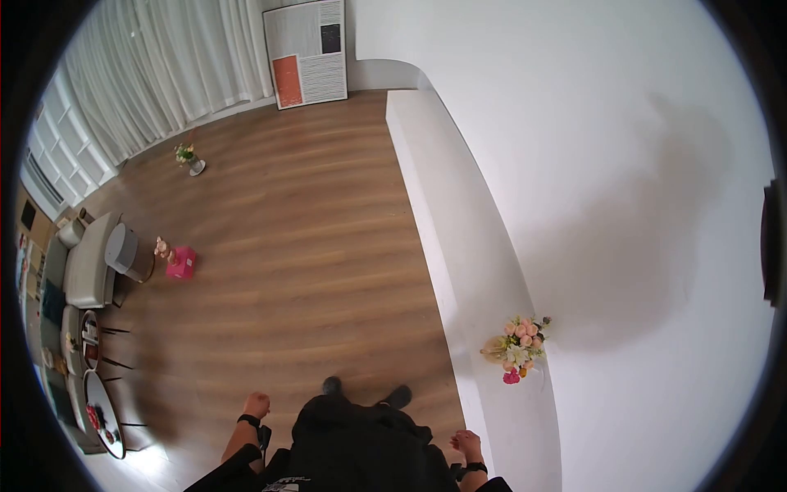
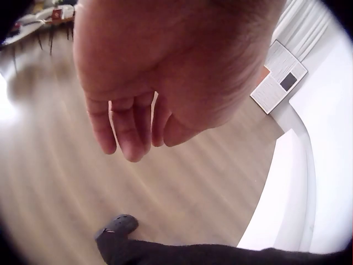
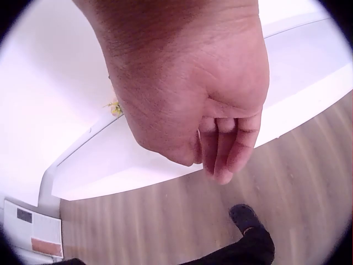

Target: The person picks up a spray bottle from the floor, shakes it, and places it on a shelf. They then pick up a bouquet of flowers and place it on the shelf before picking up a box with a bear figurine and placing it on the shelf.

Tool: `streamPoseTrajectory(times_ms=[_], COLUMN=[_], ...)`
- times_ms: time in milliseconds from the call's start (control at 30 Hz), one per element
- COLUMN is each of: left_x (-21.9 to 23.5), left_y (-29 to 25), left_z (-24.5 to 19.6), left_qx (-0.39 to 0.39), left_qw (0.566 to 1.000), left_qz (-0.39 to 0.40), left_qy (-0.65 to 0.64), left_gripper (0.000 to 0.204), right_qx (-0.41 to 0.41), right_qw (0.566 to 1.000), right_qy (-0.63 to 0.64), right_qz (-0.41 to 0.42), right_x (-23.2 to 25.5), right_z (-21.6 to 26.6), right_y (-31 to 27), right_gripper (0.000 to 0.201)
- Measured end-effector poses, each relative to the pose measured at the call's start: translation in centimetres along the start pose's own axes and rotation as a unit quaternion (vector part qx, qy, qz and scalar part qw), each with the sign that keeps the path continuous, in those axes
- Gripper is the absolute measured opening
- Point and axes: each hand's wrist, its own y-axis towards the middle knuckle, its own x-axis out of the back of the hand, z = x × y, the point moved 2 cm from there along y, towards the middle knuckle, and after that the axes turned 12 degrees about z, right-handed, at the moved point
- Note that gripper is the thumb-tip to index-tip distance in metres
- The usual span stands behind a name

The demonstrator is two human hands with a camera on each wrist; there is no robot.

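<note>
My left hand (image 1: 257, 405) hangs at my side over the wooden floor, fingers loosely bent and holding nothing. In the left wrist view its fingers (image 2: 129, 130) point down with gaps between them. On the other side, my right hand (image 1: 468, 445) hangs beside the white ledge (image 1: 447, 205), also with nothing in it. Its fingers (image 3: 223, 149) curl loosely in the right wrist view. The nearest object to the right hand is a bunch of flowers (image 1: 523, 348), pink, white and yellow, standing on the ledge against the wall.
A pink box (image 1: 181, 263) with a small figure (image 1: 165, 248) stands on the floor to the left, next to a round side table (image 1: 129, 250). Farther off are a flower vase (image 1: 196, 166) and a framed poster (image 1: 307, 53). A sofa (image 1: 88, 262) and low tables (image 1: 104, 410) line the left side.
</note>
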Motion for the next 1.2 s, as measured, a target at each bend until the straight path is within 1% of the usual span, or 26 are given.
streamPoseTrajectory(times_ms=[67,167,267,367,467,567,700,800,867,967,1067,1167,1200], left_x=[1.5,4.6,6.7,8.6,9.2,9.1,9.5,7.6,6.7,5.9,2.5,3.0,3.0], left_y=[1.0,2.1,3.2,3.1,4.4,5.8,4.1,4.8,4.7,2.9,5.1,2.1,1.5], left_z=[0.9,1.8,3.0,4.0,6.9,10.9,13.9,17.9,20.1,21.6,26.8,25.4,25.2], left_qx=[-0.014,-0.052,-0.032,-0.017,-0.005,0.013,0.046,0.062,0.08,0.09,0.073,0.103,0.107], left_qw=[1.0,0.997,0.995,0.996,0.993,0.987,0.972,0.955,0.941,0.918,0.886,0.891,0.886], left_qz=[0.002,0.0,0.011,0.01,0.013,0.02,-0.009,-0.009,-0.007,-0.017,-0.002,-0.015,-0.02], left_qy=[-0.01,-0.058,-0.095,-0.091,-0.118,-0.161,-0.231,-0.29,-0.329,-0.385,-0.457,-0.441,-0.451], left_gripper=[0.023,0.024,0.024,0.025,0.024,0.024,0.023,0.023,0.023,0.023,0.022,0.021,0.021], right_qx=[0.013,0.034,0.048,0.054,0.059,0.054,0.052,0.061,0.074,0.09,0.097,0.113,0.118], right_qw=[1.0,0.999,0.998,0.997,0.994,0.992,0.987,0.983,0.978,0.969,0.96,0.951,0.948], right_qy=[-0.013,-0.037,-0.042,-0.06,-0.089,-0.114,-0.15,-0.162,-0.187,-0.218,-0.247,-0.268,-0.271], right_qz=[0.002,-0.002,-0.007,-0.016,-0.007,0.003,0.025,0.053,0.055,0.069,0.091,0.107,0.115], right_x=[-1.4,-4.0,-6.8,-9.5,-11.4,-13.4,-16.4,-18.2,-19.6,-21.6,-23.9,-25.9,-26.3], right_z=[0.2,0.3,1.7,3.0,4.1,5.2,7.4,9.5,11.0,13.2,15.2,16.5,16.8], right_y=[0.0,-0.6,-1.3,-2.4,-2.8,-2.9,-2.7,-1.9,-1.3,-0.5,0.2,0.9,1.1], right_gripper=[0.018,0.019,0.019,0.021,0.022,0.023,0.024,0.024,0.025,0.025,0.026,0.027,0.026])
